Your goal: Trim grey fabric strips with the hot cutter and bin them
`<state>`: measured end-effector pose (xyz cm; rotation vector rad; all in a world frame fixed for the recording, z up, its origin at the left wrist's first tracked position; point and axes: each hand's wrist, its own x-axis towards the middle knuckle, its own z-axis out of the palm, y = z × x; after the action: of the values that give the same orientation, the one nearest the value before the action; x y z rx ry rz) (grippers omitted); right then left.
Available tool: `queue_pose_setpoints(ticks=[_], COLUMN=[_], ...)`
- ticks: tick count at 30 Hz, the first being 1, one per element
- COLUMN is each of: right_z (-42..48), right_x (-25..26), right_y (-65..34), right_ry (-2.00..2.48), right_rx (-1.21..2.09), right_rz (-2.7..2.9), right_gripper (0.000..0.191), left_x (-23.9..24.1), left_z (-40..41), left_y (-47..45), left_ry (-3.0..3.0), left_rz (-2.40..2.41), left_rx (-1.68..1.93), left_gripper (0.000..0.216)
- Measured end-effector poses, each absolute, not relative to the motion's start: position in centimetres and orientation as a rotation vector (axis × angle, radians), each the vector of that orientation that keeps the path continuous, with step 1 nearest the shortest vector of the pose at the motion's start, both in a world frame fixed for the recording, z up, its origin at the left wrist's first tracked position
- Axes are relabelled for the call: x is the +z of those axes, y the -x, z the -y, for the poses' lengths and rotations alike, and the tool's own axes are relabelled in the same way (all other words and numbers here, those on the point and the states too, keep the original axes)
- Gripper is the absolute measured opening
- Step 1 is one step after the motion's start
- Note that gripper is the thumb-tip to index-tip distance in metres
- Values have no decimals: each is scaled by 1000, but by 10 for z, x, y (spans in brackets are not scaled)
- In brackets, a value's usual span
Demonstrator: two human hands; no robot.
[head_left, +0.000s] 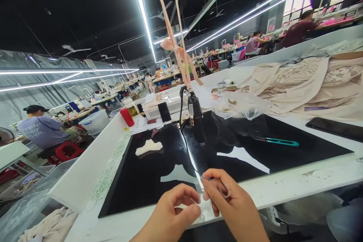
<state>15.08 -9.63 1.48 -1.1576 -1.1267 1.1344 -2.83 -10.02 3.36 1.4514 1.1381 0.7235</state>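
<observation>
My right hand [227,193] is closed near the table's front edge, its thumb and fingers pinching a thin, clear, narrow strip [227,191] that curls in a small loop beside the fingers. Just left of it is my left hand [178,208], fingers curved and a small gap between thumb and fingertips; I make out nothing held there. Beyond both hands lies a glossy black board [136,193] with white cut shapes [241,155], a grey-looking shape [178,174] and a cream fabric piece [149,146]. Teal-handled thread snips [279,141] rest on its right part.
A black handheld tool [195,117] with a cord hangs from peach fabric strips [178,51] over the board. Behind are a phone [164,111], a red object [126,117] and a plastic bag [241,106]. Beige fabric [306,83] is heaped right; a dark phone [337,128] lies before it. Others sit nearby.
</observation>
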Motion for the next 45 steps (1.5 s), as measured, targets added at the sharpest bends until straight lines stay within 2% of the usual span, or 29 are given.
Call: queue_pose_setpoints(ticks=[3,15,25,31,38,40,43,45], right_z=[99,91,87,88,84,85,96,109], right_x=[16,10,10,7,4,2,-5,-11], right_y=[-146,-139,-125,-114,-106,-115,-126,-126], right_ry=[1147,1090,1071,1060,1099,1155,1328,1360], right_rx=[1150,1247,1264,1323,1362,1301,1256,1367], right_rz=[1159,1135,1170,1181,1138,1121,1233,1362], right_gripper=[33,44,44,44,70,71,60,65], left_x=[32,30,29,23,24,25,23,19], left_z=[107,127,135,138,144,146,147,147], left_y=[20,42,61,74,83,84,83,81], left_ry=[-1325,-1085,-1008,-979,-792,-749,-692,-692], left_rz=[-1079,-1174,-1174,-1148,-1125,-1138,-1143,-1149], left_rx=[747,703,711,767,927,970,1014,1033], left_gripper=[46,48,53,48,48,50,54,55])
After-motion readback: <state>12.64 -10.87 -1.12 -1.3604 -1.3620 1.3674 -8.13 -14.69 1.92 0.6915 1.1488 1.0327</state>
